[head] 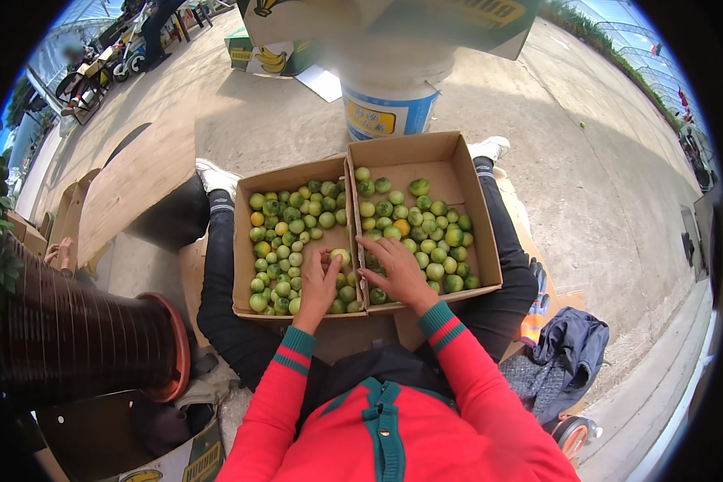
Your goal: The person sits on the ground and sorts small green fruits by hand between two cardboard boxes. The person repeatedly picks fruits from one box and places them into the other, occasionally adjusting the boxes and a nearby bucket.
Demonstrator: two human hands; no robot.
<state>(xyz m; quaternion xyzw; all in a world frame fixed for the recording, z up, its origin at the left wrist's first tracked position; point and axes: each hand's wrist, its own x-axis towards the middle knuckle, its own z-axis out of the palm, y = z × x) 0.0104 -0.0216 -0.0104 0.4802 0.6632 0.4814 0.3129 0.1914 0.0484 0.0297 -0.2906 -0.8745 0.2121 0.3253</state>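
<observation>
Two cardboard boxes stand side by side between my outstretched legs. The left box and the right box both hold many small tomatoes, mostly green, a few turning orange. My left hand is inside the left box, with a pale green tomato between thumb and fingers. Over the near left part of the right box, my right hand has its fingers apart. Its fingertips reach the shared cardboard walls, and no tomato shows in its grasp. Some tomatoes beneath this hand are hidden.
Beyond the boxes stands a white-and-blue bucket with a banana carton on top. A large brown ribbed pot is at left, near another person's hands. Gloves and a dark jacket lie at right.
</observation>
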